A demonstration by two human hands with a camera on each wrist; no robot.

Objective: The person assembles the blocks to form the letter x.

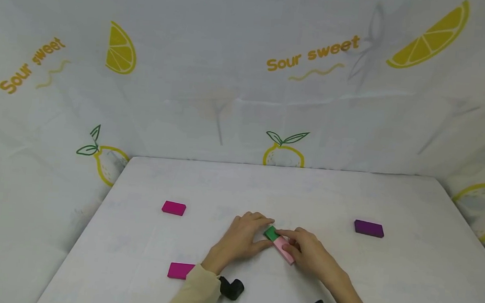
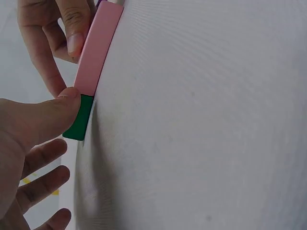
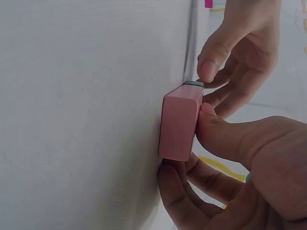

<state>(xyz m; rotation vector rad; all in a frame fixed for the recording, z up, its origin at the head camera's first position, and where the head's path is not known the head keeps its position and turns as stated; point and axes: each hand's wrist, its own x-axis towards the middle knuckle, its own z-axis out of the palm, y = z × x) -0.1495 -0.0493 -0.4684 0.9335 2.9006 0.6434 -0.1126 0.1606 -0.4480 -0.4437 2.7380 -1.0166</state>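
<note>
A green block (image 1: 271,233) and a longer pink block (image 1: 283,250) lie end to end on the white table. My right hand (image 1: 309,254) pinches the pink block, its thumb on one long side and its index finger reaching along to the green end. My left hand (image 1: 239,239) is at the green end, fingers spread around it. In the left wrist view, the left thumb (image 2: 67,103) touches the green block (image 2: 79,120) near the seam, while the other fingers stay apart. The right wrist view shows the pink block's (image 3: 178,127) end face; the green one is mostly hidden behind it.
A magenta block (image 1: 174,208) lies at the back left, and another magenta block (image 1: 180,270) is partly covered by the left sleeve. To the right lies a purple block (image 1: 369,228). A white cloth with lemon prints (image 1: 232,73) hangs behind the table (image 1: 408,291).
</note>
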